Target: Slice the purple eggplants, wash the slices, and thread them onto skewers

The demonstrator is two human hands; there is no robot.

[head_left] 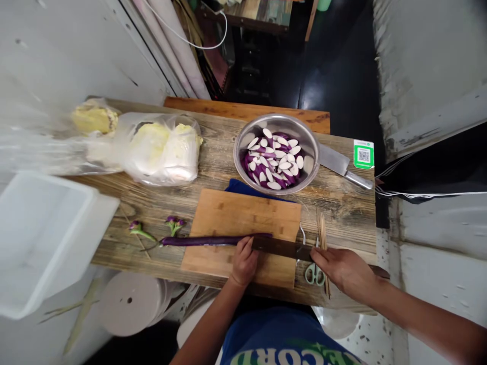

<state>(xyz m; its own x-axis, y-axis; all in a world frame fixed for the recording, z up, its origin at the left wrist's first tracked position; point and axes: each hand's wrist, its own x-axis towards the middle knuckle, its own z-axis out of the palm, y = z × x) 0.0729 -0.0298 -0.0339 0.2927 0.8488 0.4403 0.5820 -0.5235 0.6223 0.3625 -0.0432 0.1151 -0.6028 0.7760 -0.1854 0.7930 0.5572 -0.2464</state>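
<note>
A long purple eggplant (205, 241) lies across the wooden cutting board (243, 210), its left end reaching past the board onto the table. My left hand (244, 261) is closed on the eggplant near its right end. My right hand (348, 274) grips the handle of a dark-bladed knife (280, 247), whose blade lies along the eggplant's right end, close to my left fingertips. Behind the board stands a metal bowl (311, 152) with many slanted eggplant slices (276, 157). Two cut eggplant tops (175, 224) with purple and green parts lie left of the board.
A cleaver (335, 161) rests beside the bowl, near a green QR-code card (363, 154). Green-handled scissors (314, 274) and thin sticks (323, 233) lie right of the board. Bagged cabbages (163, 147) and a white plastic bin (81, 228) are at left. Round stools (131, 301) stand below.
</note>
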